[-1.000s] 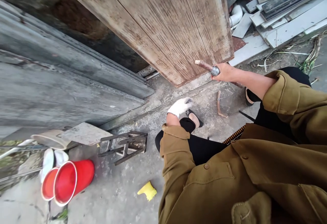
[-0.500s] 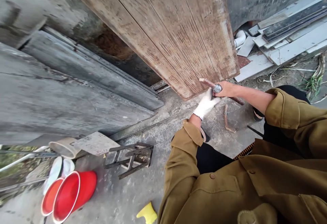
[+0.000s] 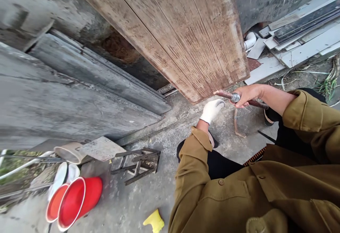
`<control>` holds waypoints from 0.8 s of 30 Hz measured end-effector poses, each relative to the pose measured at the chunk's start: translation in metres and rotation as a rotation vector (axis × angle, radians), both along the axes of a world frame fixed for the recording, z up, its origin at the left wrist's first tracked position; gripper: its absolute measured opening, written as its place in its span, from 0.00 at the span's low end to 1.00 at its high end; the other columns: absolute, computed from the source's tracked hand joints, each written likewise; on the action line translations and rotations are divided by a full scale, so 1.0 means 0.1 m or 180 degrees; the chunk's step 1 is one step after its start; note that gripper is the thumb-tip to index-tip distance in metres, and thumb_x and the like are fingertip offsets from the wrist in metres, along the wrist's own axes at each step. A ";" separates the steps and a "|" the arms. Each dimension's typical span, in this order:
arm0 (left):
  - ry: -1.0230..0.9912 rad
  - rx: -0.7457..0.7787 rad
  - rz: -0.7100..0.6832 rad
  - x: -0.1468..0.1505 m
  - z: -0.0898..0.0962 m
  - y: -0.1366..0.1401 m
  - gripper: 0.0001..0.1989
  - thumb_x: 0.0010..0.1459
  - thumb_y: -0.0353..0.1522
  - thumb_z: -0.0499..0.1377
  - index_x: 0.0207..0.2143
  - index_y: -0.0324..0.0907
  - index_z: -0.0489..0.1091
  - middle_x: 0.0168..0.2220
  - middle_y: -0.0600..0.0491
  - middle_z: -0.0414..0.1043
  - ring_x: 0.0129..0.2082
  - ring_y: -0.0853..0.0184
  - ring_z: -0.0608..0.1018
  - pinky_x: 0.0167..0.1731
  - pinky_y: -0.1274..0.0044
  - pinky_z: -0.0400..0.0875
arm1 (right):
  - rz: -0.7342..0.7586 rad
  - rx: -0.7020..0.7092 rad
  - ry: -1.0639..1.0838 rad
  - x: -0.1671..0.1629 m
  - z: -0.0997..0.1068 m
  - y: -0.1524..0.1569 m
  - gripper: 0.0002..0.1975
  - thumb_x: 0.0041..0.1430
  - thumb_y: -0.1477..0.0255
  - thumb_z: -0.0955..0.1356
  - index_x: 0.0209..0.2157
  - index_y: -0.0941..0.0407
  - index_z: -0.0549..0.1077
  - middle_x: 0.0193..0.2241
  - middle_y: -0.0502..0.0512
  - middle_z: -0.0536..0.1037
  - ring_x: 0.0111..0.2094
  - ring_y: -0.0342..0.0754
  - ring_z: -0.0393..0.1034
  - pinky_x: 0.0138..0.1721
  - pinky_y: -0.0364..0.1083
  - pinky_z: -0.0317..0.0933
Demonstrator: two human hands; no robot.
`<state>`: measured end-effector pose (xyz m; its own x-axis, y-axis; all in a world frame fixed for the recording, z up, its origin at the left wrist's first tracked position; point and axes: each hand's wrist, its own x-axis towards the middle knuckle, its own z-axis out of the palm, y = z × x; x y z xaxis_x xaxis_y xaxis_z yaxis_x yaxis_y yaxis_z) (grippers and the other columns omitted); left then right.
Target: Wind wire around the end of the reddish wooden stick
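Observation:
My right hand (image 3: 248, 94) is wrapped round a brown wooden stick (image 3: 223, 93) with a broken, pale end. Silvery wire (image 3: 235, 97) is wound in a tight band about the stick, right beside my fingers. My left hand (image 3: 211, 111) wears a white glove with grey at the fingertips. Its fingers are curled together just left of the stick, apart from it. Whatever they pinch, if anything, is too small to make out. A bent brown stick (image 3: 235, 123) lies on the concrete below my right hand.
A planked wooden door panel (image 3: 186, 38) leans against the wall ahead. Grey boards (image 3: 79, 94) stand at left. Stacked tile strips (image 3: 308, 50) lie at right. A small wooden stool (image 3: 136, 165), a red bucket (image 3: 71, 204) and a yellow object (image 3: 154, 221) are on the ground.
My right hand has moved right with the stick, and my hands have come apart. My left hand has gone from spread at the stick to curled beside it.

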<state>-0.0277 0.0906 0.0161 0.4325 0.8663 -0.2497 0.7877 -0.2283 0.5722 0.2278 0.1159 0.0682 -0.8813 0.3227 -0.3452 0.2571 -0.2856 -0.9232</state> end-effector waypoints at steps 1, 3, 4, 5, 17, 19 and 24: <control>0.0328 0.0025 -0.0035 0.04 0.00 -0.03 0.15 0.69 0.38 0.55 0.48 0.45 0.81 0.47 0.50 0.83 0.50 0.58 0.81 0.53 0.72 0.71 | -0.0112 0.0083 0.0010 0.00 0.00 0.00 0.24 0.50 0.57 0.79 0.29 0.59 0.68 0.22 0.48 0.70 0.22 0.37 0.59 0.26 0.41 0.54; 0.0807 0.0068 -0.0094 0.09 0.05 -0.09 0.17 0.71 0.40 0.53 0.50 0.47 0.80 0.48 0.48 0.83 0.50 0.56 0.82 0.50 0.70 0.72 | -0.0332 0.0303 -0.0015 0.03 0.01 0.01 0.21 0.53 0.58 0.77 0.29 0.58 0.68 0.23 0.48 0.69 0.24 0.39 0.60 0.27 0.41 0.53; 0.0934 0.0092 -0.0134 0.11 0.07 -0.11 0.18 0.72 0.40 0.51 0.50 0.46 0.80 0.48 0.48 0.82 0.50 0.55 0.82 0.49 0.70 0.72 | -0.0438 0.0411 -0.0062 0.05 0.01 0.03 0.19 0.55 0.59 0.76 0.29 0.58 0.68 0.23 0.49 0.69 0.25 0.40 0.61 0.28 0.42 0.54; 0.1004 0.0116 -0.0185 0.13 0.10 -0.14 0.19 0.73 0.40 0.50 0.50 0.46 0.79 0.48 0.47 0.82 0.50 0.55 0.82 0.48 0.70 0.71 | -0.0558 0.0504 -0.0138 0.06 0.00 0.05 0.18 0.58 0.60 0.74 0.29 0.57 0.67 0.24 0.50 0.70 0.26 0.41 0.62 0.28 0.42 0.55; 0.1379 0.0463 -0.0849 0.34 0.15 -0.39 0.20 0.74 0.41 0.49 0.52 0.44 0.78 0.47 0.44 0.82 0.48 0.53 0.83 0.43 0.70 0.71 | -0.0538 0.1830 -0.1922 -0.02 -0.27 0.06 0.13 0.47 0.85 0.76 0.24 0.57 0.71 0.15 0.46 0.63 0.19 0.40 0.55 0.28 0.45 0.48; 0.1177 0.0396 -0.0808 0.28 0.16 -0.35 0.18 0.73 0.39 0.52 0.50 0.44 0.79 0.47 0.45 0.82 0.48 0.54 0.82 0.45 0.70 0.71 | 0.0198 0.1365 -0.1989 -0.01 -0.21 0.02 0.10 0.45 0.84 0.76 0.23 0.59 0.74 0.14 0.47 0.66 0.17 0.40 0.56 0.25 0.44 0.48; -0.0863 -0.0500 -0.0761 0.19 0.13 -0.31 0.12 0.68 0.36 0.57 0.40 0.41 0.80 0.42 0.50 0.82 0.44 0.62 0.82 0.49 0.74 0.73 | 0.1520 0.0128 -0.0974 0.01 0.04 0.00 0.19 0.45 0.64 0.80 0.36 0.61 0.81 0.21 0.48 0.76 0.19 0.39 0.62 0.23 0.39 0.51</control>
<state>-0.0088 0.0600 0.0291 0.6860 0.6935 -0.2203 0.5383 -0.2800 0.7949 0.2283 0.1162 0.0726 -0.7944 -0.0689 -0.6034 0.6065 -0.0384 -0.7941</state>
